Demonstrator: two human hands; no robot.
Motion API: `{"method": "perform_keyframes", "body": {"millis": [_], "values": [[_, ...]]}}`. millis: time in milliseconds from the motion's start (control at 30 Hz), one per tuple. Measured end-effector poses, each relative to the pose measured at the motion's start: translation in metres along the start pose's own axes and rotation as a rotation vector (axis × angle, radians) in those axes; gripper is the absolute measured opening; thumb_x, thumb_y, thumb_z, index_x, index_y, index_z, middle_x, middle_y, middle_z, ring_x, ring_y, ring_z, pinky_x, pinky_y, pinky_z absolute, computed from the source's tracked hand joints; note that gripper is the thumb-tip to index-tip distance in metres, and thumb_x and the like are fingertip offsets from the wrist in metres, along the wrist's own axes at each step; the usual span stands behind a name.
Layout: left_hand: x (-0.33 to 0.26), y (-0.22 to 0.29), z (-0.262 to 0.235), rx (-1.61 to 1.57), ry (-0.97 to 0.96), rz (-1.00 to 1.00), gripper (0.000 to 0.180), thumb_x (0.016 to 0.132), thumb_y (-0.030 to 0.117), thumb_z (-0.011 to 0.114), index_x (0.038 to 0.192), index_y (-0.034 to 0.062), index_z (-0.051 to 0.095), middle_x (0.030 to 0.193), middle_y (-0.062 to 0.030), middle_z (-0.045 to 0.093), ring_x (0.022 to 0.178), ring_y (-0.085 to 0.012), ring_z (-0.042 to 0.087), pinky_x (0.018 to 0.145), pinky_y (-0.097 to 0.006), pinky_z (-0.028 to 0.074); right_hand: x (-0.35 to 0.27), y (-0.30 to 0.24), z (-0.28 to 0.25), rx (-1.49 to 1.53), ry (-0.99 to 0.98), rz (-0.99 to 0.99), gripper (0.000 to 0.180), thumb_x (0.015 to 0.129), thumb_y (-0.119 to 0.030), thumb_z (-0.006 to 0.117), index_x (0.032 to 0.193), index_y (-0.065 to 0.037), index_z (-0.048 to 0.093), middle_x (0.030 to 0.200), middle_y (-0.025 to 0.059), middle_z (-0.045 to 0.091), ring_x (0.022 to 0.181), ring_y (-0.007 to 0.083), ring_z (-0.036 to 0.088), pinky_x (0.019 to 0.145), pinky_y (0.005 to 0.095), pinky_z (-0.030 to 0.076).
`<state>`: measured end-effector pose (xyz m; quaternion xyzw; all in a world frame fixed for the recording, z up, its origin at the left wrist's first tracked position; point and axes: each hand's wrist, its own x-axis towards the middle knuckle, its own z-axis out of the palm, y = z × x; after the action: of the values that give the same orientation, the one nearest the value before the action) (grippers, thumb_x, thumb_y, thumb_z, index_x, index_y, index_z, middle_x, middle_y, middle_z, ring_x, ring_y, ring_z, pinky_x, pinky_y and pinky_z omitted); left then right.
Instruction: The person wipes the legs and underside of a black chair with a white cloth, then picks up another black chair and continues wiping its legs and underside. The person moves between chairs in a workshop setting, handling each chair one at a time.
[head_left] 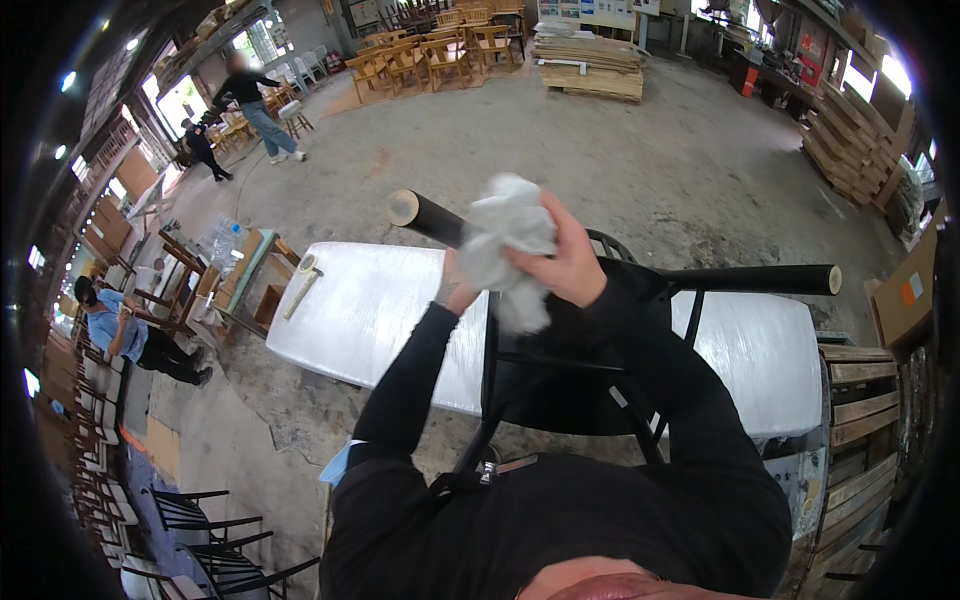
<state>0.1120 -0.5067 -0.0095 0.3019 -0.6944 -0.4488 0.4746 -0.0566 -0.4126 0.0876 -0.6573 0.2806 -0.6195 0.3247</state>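
Note:
A crumpled white cloth (pixel 505 235), slightly blurred, is bunched up in front of me. My right hand (pixel 575 255) grips it with thumb and fingers closed from the right side. Behind the cloth's lower left edge is my left hand (pixel 461 288), touching it; its fingers are hidden. Beneath both arms a black chair (pixel 570 390) lies tipped over, with one thick leg (pixel 750 280) reaching right and another (pixel 430 217) reaching far left. Both legs have pale round ends. The chair rests on a padded surface wrapped in clear plastic (pixel 370 310).
A tape roll or tool with a handle (pixel 303 285) lies on the wrapped surface's left end. Wooden slatted crates (pixel 860 400) stand close on the right. Black chairs (pixel 215 540) are at lower left. A person (pixel 140 330) stands left; others are farther back, near wooden chairs (pixel 440 55) and stacked boards (pixel 590 65).

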Motion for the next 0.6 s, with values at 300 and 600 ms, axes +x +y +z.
{"method": "perform_keyframes", "body": {"millis": [300,600], "values": [[0.006,-0.031,0.001,-0.003,0.002,-0.127,0.053,0.082,0.011,0.073,0.132,0.0096,0.055,0.127,-0.0037,0.06,0.124,-0.0217,0.054,0.103,-0.041,0.043,0.109,-0.075,0.087,-0.328,-0.401,-0.227,0.034,0.079,-0.023,0.074,0.107,-0.006,0.067,0.104,0.0165,0.069,0.089,0.0352,0.069,0.078,0.0377,0.054],[0.003,-0.026,-0.001,-0.009,-0.022,-0.13,0.044,0.085,0.011,0.069,0.128,0.005,0.057,0.123,-0.0063,0.062,0.118,-0.0216,0.057,0.1,-0.039,0.045,0.051,0.047,0.035,0.03,-0.177,-0.069,0.058,0.081,-0.03,0.078,0.128,-0.003,0.058,0.122,0.0107,0.063,0.11,0.0186,0.061,0.094,0.0344,0.049]]}}
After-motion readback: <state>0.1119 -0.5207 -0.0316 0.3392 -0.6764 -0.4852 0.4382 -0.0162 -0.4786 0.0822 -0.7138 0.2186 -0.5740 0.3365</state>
